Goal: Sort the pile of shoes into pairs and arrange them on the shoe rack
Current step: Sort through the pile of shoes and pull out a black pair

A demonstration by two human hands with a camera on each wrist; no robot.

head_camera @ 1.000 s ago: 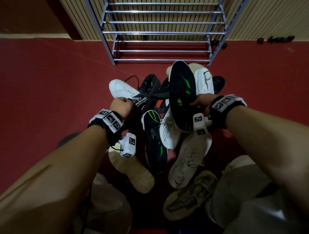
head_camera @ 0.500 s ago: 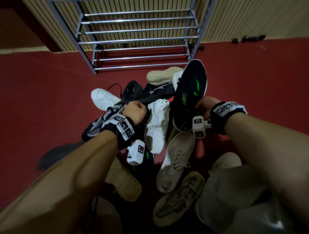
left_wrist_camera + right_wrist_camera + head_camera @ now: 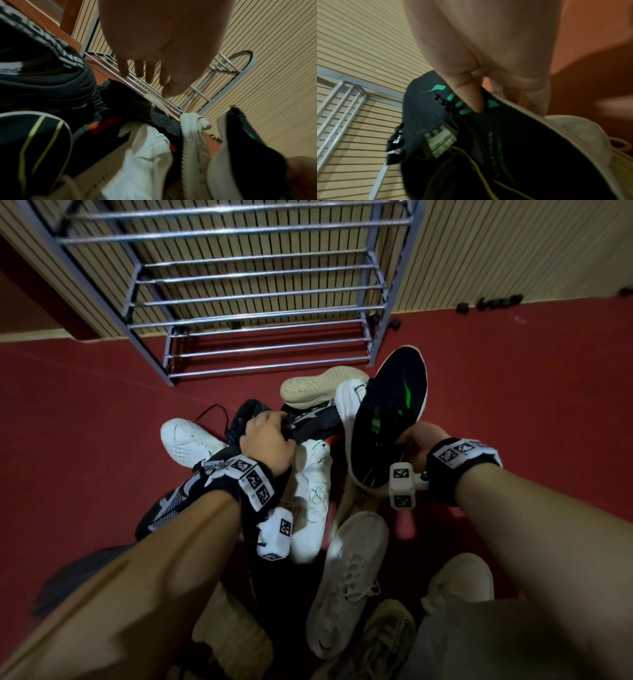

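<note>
On the red floor before the silver metal shoe rack (image 3: 260,302) lies the pile of shoes (image 3: 322,508). Right hand (image 3: 416,445) is clamped on a black sneaker with green stripes (image 3: 390,412), raised above the pile. Left hand (image 3: 267,440) reaches over a dark shoe (image 3: 308,419), fingers (image 3: 139,67) extended and apart.

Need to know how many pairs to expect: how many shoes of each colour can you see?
Black or dark shoes: 5
White shoes: 4
Beige or tan shoes: 3
Total: at least 12; the pile may hide more.
</note>
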